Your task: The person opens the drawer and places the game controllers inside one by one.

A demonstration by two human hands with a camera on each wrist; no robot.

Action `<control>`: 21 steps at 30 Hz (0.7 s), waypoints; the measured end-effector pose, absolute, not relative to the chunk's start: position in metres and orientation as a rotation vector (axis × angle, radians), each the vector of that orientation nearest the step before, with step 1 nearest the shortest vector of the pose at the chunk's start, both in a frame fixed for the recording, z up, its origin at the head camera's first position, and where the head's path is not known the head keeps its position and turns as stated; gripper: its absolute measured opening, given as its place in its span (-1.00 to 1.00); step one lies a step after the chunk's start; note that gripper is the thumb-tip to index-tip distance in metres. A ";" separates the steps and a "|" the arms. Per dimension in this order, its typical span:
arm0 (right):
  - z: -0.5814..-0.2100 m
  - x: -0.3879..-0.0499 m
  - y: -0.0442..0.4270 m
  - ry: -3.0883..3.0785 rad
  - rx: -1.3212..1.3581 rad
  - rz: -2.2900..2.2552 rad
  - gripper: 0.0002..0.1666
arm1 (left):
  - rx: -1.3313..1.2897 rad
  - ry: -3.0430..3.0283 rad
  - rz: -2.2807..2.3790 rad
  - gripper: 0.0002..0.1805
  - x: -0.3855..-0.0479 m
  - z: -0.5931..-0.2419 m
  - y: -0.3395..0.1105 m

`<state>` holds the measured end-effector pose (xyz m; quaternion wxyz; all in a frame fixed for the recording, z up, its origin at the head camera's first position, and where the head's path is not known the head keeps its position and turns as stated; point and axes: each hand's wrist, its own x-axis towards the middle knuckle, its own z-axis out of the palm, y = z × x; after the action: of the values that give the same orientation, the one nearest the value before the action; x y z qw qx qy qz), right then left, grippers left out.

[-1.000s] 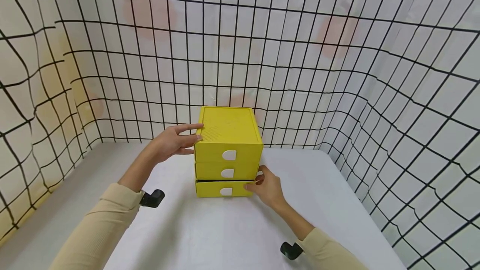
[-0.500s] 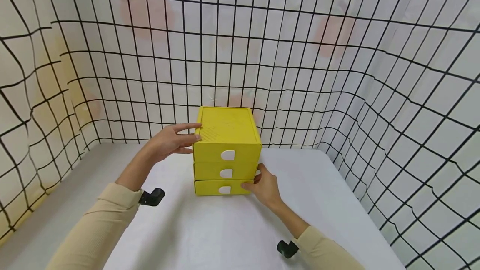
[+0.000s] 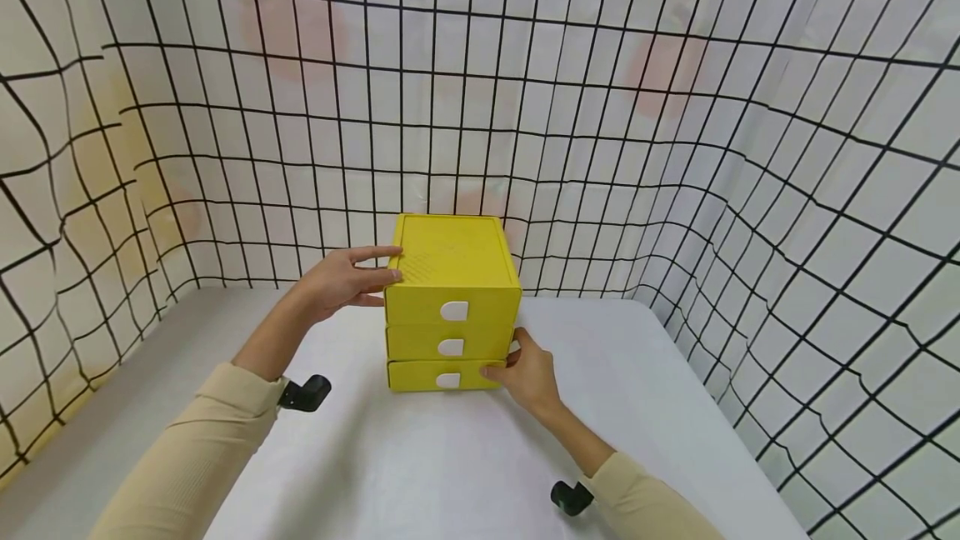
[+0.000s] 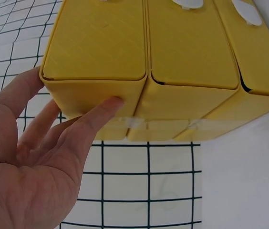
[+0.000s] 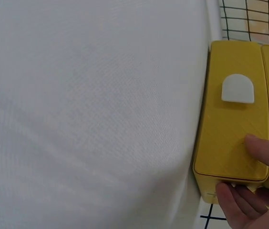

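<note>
A yellow three-drawer box (image 3: 457, 248) stands on the white table, each drawer front bearing a white rounded tab. All three fronts sit flush or nearly so. My left hand (image 3: 341, 283) lies at the upper left edge, its fingers spread and mostly straight; in the left wrist view, fingertips touch the side of the top drawer's housing. At the lower right corner is my right hand (image 3: 534, 369). Its thumb presses the front of the bottom drawer (image 5: 230, 129), while the other fingers bend round the right side of the box. Some of those fingertips are hidden.
Black wire mesh (image 3: 465, 107) encloses the back and sides, with white sheeting behind it. The white tabletop (image 3: 450, 457) extends in front of the box and to both sides. A dark wrist-worn device (image 3: 305, 394) sits at each sleeve cuff.
The bottom drawer stood slightly out, with a dark gap above its front; it has since gone back in under my right thumb. My left hand stays at the upper left edge.
</note>
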<state>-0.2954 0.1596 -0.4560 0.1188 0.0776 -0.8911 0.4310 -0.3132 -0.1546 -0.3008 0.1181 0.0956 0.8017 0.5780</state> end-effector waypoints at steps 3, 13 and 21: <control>-0.456 -0.296 0.159 -2.611 0.225 1.267 -0.36 | 0.278 2.344 1.695 -0.28 -0.313 -0.301 -0.154; -0.458 -0.298 0.158 -2.582 0.242 1.260 -0.37 | 0.268 2.339 1.705 -0.30 -0.313 -0.300 -0.154; -0.462 -0.295 0.158 -2.552 0.246 1.294 -0.41 | 0.284 2.322 1.734 -0.30 -0.310 -0.303 -0.156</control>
<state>-0.2952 0.1581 -0.4616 0.1343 0.0848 -0.8806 0.4465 -0.3105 -0.1559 -0.3027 0.1143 0.0967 0.7922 0.5916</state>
